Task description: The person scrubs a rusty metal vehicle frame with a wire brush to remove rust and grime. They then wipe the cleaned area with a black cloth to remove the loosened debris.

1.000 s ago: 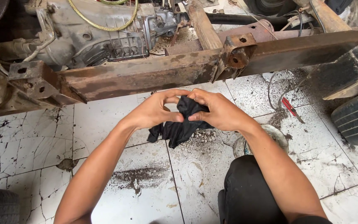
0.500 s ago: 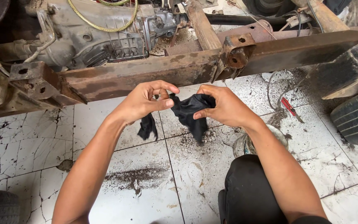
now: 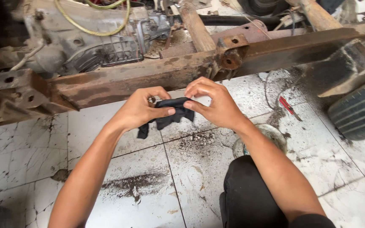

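Far left, a grimy grey gearbox is sitting behind the rusty frame rail, a yellow hose looping over its top. Coming in nearer, the left hand is pinching one end of a black cloth, thumb pressing down on top and fingers curling underneath, so that a loose tail is hanging off below the palm. The cloth is being held in the air between both hands, just in front of the rail and above the cracked white tiled floor. It looks light, limp and soft, likely a bit oily, so gripping a bunched fold seems surer than a single edge. The right hand is clamping the other end, fingertips pressed together on the fabric. Further right, a small red tool is lying on the tiles, and a dark tyre is leaning in at the far right edge.
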